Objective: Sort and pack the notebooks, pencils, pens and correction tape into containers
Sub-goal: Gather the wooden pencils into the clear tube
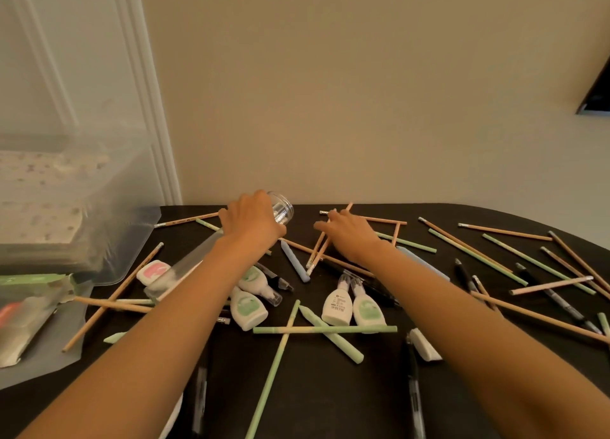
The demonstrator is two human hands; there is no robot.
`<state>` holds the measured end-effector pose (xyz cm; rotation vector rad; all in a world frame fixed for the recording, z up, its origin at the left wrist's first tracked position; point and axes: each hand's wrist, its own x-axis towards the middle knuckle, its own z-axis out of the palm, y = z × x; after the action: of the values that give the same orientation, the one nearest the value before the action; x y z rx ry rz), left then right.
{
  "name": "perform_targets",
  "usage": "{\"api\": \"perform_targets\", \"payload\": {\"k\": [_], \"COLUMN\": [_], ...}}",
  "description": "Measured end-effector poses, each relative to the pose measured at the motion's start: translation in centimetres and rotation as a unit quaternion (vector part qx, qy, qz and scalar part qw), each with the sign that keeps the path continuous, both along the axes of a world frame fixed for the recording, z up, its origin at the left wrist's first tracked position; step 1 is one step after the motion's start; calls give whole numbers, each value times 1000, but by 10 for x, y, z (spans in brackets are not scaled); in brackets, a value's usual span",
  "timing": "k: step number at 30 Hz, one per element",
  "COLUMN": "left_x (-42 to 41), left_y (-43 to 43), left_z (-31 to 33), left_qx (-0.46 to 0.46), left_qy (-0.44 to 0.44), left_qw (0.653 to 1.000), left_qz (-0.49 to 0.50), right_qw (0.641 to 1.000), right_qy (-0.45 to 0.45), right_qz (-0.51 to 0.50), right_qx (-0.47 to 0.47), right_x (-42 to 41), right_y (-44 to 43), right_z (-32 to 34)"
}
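presently, head view only.

- left hand (251, 222): curled round the clear container (283, 208) just below its threaded mouth. container tilted, long body sloping down beneath the forearm, mouth turned toward the other hand. probably held so to take long items end-first. base end blurred; resting or lifted, cannot tell.
- right hand (351, 235): closed over a small bunch of wooden pencils (318, 248), gripped mid-length, near ends fanned out. seemingly gathered to go in as one load. bunch near the container mouth, not yet inside.
- further wooden pencils: loose across the far and right parts of the worktop (330, 405).
- green pencils (325, 329): crossed in the near middle, untouched.
- correction tapes (340, 306): clustered between the two forearms, lying flat.
- black pens (412, 389): scattered near and right.
- notebooks (39, 214): stacked inside the translucent storage bin (109, 187) at far left, apparently already packed.
- progress, as a judgement: early, with most small items unsorted.
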<state>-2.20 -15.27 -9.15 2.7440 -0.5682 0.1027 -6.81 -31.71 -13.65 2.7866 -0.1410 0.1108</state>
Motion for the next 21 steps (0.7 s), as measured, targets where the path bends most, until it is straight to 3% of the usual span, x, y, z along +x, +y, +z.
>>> {"api": "perform_targets", "payload": {"k": [7, 14, 16, 18, 21], "left_x": [11, 5, 3, -2, -5], "left_y": [-1, 3, 5, 11, 16], "left_z": [-12, -9, -7, -1, 3], "left_qx": [0, -10, -17, -26, -24], "left_qy": [17, 13, 6, -1, -7], "left_qw": [1000, 1000, 1000, 1000, 1000], "left_qz": [-6, -7, -9, -7, -3], "right_qw": [995, 979, 979, 988, 999], "right_qy": [34, -114, -108, -49, -32], "right_qz": [65, 71, 69, 48, -22], "right_qx": [-65, -155, -160, -136, 12], "right_x": [11, -9, -12, -16, -12], "right_y": [3, -6, -2, 8, 18], "right_z": [-7, 14, 19, 26, 32]}}
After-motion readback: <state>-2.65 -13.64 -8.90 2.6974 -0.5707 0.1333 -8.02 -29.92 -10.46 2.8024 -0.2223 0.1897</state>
